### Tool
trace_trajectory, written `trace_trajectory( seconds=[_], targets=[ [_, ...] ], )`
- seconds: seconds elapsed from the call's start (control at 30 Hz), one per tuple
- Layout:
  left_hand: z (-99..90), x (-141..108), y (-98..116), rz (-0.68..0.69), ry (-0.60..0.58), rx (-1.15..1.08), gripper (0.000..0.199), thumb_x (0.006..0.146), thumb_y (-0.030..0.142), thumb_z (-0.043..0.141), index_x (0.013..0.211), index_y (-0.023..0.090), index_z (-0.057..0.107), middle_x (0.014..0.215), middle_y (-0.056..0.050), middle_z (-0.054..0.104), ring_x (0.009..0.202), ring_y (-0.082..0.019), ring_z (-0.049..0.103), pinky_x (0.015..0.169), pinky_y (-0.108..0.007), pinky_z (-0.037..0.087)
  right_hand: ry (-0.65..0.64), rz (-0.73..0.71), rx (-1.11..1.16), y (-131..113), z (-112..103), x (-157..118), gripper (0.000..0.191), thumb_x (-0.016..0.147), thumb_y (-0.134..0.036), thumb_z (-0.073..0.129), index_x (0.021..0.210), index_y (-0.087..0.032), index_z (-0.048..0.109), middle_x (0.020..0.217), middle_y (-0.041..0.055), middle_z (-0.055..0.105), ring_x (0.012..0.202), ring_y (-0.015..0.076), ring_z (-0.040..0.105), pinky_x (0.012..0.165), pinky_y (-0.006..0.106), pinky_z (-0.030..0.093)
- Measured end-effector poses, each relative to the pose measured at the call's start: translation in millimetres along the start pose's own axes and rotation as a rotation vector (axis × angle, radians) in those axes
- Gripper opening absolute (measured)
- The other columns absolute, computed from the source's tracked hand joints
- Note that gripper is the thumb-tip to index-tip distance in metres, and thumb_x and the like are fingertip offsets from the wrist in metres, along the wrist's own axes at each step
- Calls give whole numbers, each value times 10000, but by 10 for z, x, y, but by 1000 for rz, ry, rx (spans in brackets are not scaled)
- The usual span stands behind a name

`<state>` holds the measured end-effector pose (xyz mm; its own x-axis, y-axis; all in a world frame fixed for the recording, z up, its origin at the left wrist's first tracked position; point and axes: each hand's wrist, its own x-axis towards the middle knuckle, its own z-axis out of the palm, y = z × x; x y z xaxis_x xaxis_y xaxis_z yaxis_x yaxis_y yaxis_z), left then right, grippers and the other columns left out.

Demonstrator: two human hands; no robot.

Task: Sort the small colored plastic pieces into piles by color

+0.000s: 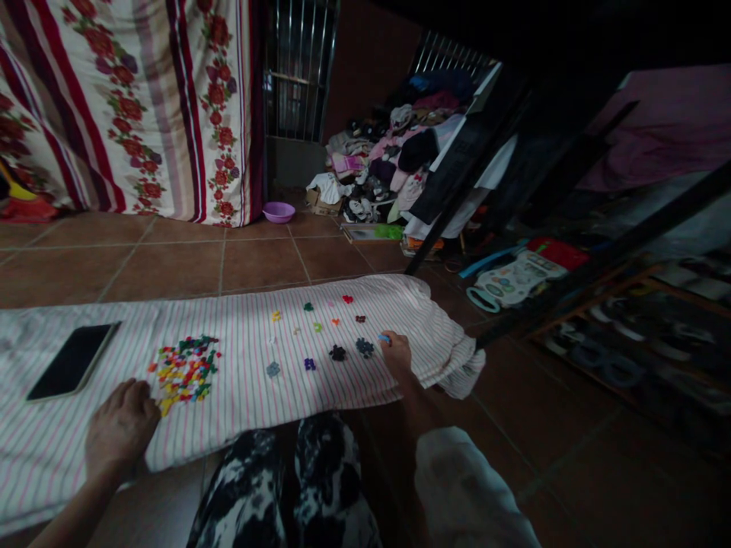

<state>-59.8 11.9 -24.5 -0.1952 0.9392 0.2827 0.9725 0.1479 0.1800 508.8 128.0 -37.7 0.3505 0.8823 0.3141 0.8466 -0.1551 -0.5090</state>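
Blue shows at the fingertips of the right hand (398, 352), where a small blue piece (384, 338) seems pinched just above the striped cloth (240, 426). A light grip looks best: lower the piece until it touches the fabric, then part the fingers without dragging, since the cloth could ruck. Dark grey pieces (364, 347) lie just beside that hand, so a clear gap there would keep the colours from mixing. The left hand (126, 422) rests palm down, fingers loosely curled, by the near corner of the mixed pile (188, 369); whether it holds anything, I cannot tell. Keeping it light would avoid scattering the loose pieces. Between the hands sit small single-colour groups, among them black pieces (338, 353) and purple pieces (309, 364), best left undisturbed by the wrist. Farther left lies a phone (71, 361), apart from the pile.
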Motion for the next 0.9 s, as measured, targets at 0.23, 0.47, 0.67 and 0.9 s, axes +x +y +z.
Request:
trace_trajectory(
  seconds=[0.23,0.47,0.67,0.9],
  targets=[
    [-68,6,79,-9,34,40,380,843,287,339,1078,97,569,1237,-239,574,1159,-362,559,963,-495,452,61,-43,84,54,-29,-32,259,754,-284,480,902,-171,660,866,97,656,910,239,534,885,370,446],
    [6,4,12,13,62,62,324,863,310,285,1022,171,530,1199,-163,591,1160,-301,558,953,-457,468,93,-43,161,50,-39,-460,317,795,-387,448,905,-182,664,907,106,688,844,219,596,808,343,481],
    [25,0,19,-35,85,19,283,836,318,322,1007,197,513,1213,-151,590,1128,-309,568,942,-481,464,36,22,111,-167,52,-661,276,774,-314,475,916,-195,679,834,73,710,793,200,633,758,300,486],
    [20,-7,42,-58,85,30,273,843,316,314,1003,208,507,1207,-138,599,1124,-296,571,951,-475,464,3,20,184,-253,8,-613,261,772,-292,454,885,-220,678,938,64,724,870,195,645,842,321,504]
  ],
)
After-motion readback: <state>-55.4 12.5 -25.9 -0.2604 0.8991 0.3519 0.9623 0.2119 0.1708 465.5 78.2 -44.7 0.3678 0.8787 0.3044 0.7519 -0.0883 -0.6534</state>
